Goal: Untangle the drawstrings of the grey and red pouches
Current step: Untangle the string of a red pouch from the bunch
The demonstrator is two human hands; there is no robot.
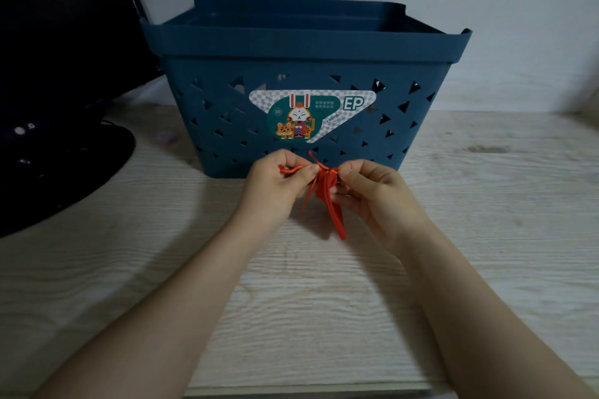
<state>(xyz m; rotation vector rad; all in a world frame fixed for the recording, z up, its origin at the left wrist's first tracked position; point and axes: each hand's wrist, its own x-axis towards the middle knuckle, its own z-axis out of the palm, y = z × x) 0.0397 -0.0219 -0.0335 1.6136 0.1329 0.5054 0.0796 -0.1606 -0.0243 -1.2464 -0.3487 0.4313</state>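
Note:
A small red pouch (331, 201) hangs in the air between my two hands, just in front of the blue basket. My left hand (278, 185) pinches a loop of the red drawstring (293, 168) that runs out to the left. My right hand (369, 188) pinches the gathered neck of the pouch on its right side. Loose ends of the cord stick up above the neck and trail down below it. No grey pouch is in view.
A blue plastic basket (227, 126) with triangular holes and a sticker stands on the pale wooden table (324, 301) right behind my hands. A dark monitor with its round base (81, 165) occupies the left side. A white wall is behind.

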